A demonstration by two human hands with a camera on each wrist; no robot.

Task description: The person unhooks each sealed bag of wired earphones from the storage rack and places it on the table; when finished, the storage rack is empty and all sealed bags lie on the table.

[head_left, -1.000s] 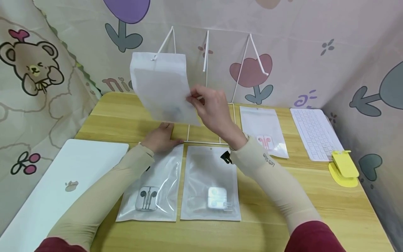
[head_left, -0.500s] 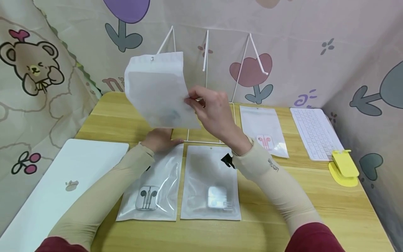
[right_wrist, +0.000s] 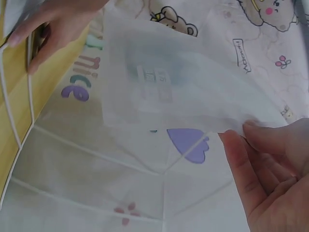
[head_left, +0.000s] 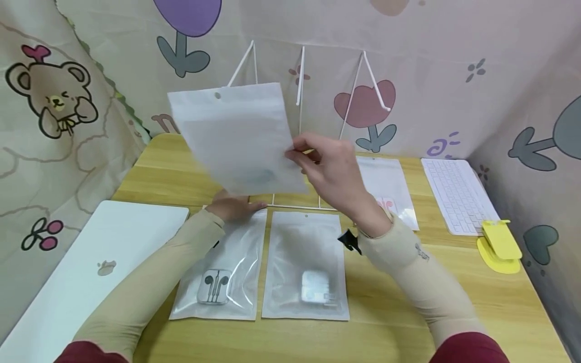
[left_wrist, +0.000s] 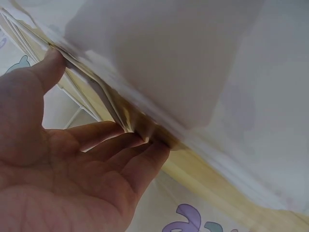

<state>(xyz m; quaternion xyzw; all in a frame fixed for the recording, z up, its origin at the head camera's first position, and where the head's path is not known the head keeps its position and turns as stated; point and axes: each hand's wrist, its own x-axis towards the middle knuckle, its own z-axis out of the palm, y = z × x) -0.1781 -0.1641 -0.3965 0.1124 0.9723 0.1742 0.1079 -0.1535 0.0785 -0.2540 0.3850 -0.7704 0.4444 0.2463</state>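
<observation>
My right hand (head_left: 333, 169) pinches the right edge of a white zip bag (head_left: 236, 136), held up and tilted before the left hook of a white wire display rack (head_left: 300, 75). The punched hole at its top shows free of the hook. In the right wrist view, faint print shows through the bag (right_wrist: 188, 92); its contents are blurred. My left hand (head_left: 231, 206) rests low at the rack's base, partly behind the bag. Its fingers (left_wrist: 149, 162) and thumb lie spread in the left wrist view, touching down near the base wires.
Two bags lie in front: an earphone bag (head_left: 218, 257) and a bag with a white box (head_left: 306, 252). A pink earphone bag (head_left: 392, 176), white keyboard (head_left: 458, 194) and yellow stand (head_left: 501, 242) are right. A white laptop (head_left: 113, 242) lies left.
The bag has come off the rack's left hook. My right hand has moved slightly right and down with it, and its top has swung toward me. My left hand stays at the base.
</observation>
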